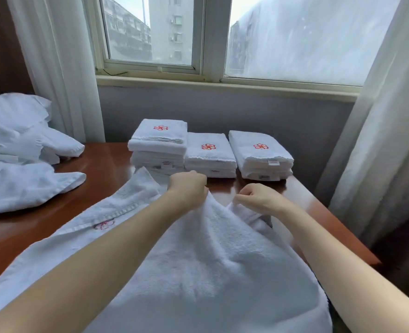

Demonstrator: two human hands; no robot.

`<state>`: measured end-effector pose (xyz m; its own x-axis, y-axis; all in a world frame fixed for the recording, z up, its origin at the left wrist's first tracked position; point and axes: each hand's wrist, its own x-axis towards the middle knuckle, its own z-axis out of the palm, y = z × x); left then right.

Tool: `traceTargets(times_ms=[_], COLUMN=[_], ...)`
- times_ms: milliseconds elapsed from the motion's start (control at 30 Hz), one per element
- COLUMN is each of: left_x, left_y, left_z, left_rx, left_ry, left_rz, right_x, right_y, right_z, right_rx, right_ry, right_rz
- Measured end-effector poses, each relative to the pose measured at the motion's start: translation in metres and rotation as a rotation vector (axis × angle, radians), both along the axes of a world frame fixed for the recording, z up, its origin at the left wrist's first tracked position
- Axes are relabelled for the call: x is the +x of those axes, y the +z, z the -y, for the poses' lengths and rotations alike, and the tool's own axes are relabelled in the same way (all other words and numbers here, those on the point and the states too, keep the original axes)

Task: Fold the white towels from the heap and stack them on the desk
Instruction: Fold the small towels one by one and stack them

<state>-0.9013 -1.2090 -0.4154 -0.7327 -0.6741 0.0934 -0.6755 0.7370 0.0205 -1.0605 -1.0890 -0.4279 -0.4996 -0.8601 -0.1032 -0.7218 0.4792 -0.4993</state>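
The towel (198, 272) lay spread along the desk (102, 169) from its near edge towards the middle. Its nearest part ran out of view, so whether it overhung the edge could not be told. The left hand (189, 188) had its fingers curled and pinched a raised ridge of the cloth. The right hand (258, 197), close beside it, was also curled and seemed to pinch a smaller fold.

With both grips so near together, the outer corners hung free. A fold made from there could have come out skewed, or a lift could have let the loose bulk slide off the near edge.

The towel's far corner lay just beside the foot of the leftmost of three stacks (159, 145) at the far edge. A sweep forward might have caught that stack, the tallest, and shifted it. The heap (18, 152) sat well apart at the left edge.
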Motion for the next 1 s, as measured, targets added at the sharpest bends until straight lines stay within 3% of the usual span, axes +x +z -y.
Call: traceTargets(times_ms=[133, 200, 267, 400, 533, 633, 733, 833, 1000], left_x=[-0.020, -0.024, -0.024, -0.029, -0.042, -0.052, -0.059, -0.068, -0.090], left_y=[-0.002, -0.005, -0.008, -0.015, -0.017, -0.014, -0.013, -0.018, -0.031], left_z=[-0.007, -0.004, 0.001, 0.011, 0.017, 0.014, 0.010, 0.003, -0.011], left_rx=[0.250, 0.321, 0.349, 0.223, 0.076, -0.034, -0.178, -0.172, 0.060], left_ry=[-0.229, -0.262, -0.284, -0.252, -0.076, -0.038, -0.050, -0.078, -0.323], left_rz=[-0.100, -0.094, -0.072, -0.035, -0.374, -0.475, -0.418, -0.327, -0.257], right_x=[-0.006, -0.009, -0.015, -0.031, -0.044, -0.061, -0.078, -0.084, -0.085], right_y=[0.001, 0.004, 0.013, 0.033, 0.048, 0.059, 0.063, 0.053, 0.023], right_z=[-0.013, -0.016, -0.018, -0.026, -0.036, -0.045, -0.055, -0.058, -0.061], right_rx=[0.065, -0.063, -0.229, -0.480, -0.614, -0.667, -0.628, -0.538, -0.193], right_ry=[0.058, -0.020, -0.148, -0.345, -0.413, -0.486, -0.545, -0.464, -0.342], right_rz=[0.020, 0.052, -0.033, -0.222, -0.390, -0.498, -0.600, -0.605, -0.224])
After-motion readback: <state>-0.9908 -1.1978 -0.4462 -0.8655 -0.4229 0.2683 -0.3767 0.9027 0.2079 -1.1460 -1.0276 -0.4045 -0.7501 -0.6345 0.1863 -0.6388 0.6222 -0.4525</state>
